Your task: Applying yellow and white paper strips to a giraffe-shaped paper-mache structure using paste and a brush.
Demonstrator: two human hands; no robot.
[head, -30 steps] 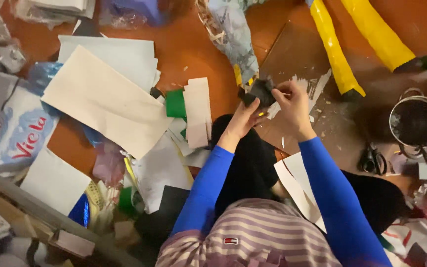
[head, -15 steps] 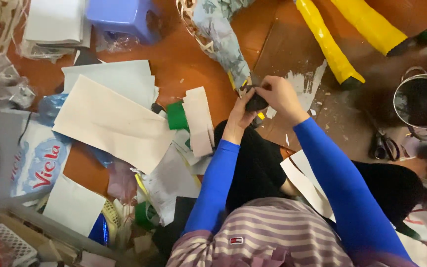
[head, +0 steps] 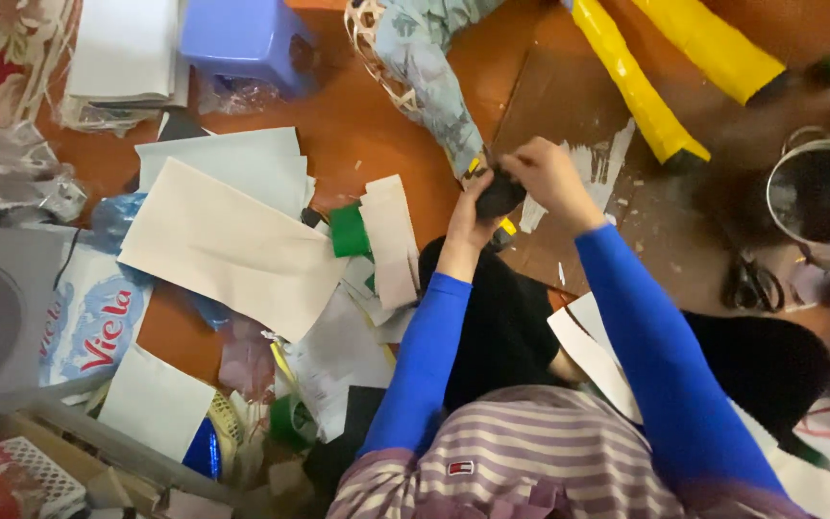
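I held a small dark piece (head: 500,197) with both hands, out in front of me over the brown cardboard (head: 569,106). My left hand (head: 470,210) gripped it from below, and my right hand (head: 549,173) closed over its top. Two yellow tubes (head: 641,91) lay past it. One metal pot (head: 818,197) stood at my right. Paper sheets (head: 228,245) crowded my left side.

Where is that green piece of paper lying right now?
In the head view, the green piece of paper lies on the floor left of the person's left hand, tucked between the large cream sheet and a pale card strip.
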